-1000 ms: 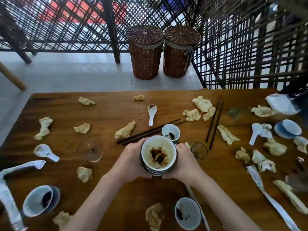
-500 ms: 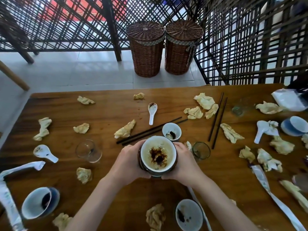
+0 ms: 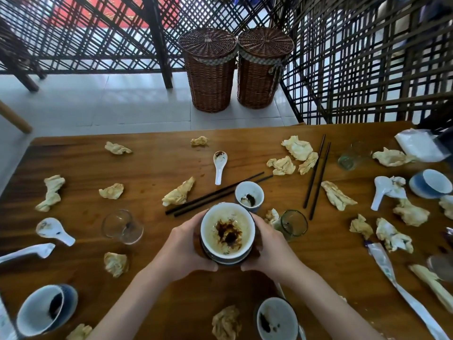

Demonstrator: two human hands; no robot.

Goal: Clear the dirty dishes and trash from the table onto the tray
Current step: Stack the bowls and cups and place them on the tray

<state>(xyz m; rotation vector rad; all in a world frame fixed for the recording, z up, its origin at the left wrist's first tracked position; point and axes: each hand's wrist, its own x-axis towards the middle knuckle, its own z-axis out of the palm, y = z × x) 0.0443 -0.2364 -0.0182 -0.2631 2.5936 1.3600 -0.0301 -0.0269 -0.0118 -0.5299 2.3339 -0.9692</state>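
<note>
The bowl [image 3: 227,233] sits upright, mouth up, stained brown inside, stacked on another dish over the table [image 3: 152,168]. It lies between the two grips: left hand [image 3: 182,249] curled round its left side, right hand [image 3: 272,249] curled round its right, both clamped on it, near a small cup [image 3: 249,196]

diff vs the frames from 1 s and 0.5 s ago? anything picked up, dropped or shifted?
Nothing taken or released. The left hand and right hand still cup the stack of sauce-stained white bowls from both sides; whether it has lifted is not clear. The view has tilted slightly, so everything sits a bit differently in frame. The small white cup, black chopsticks, crumpled napkins and spoons lie unmoved on the wooden table.
</note>
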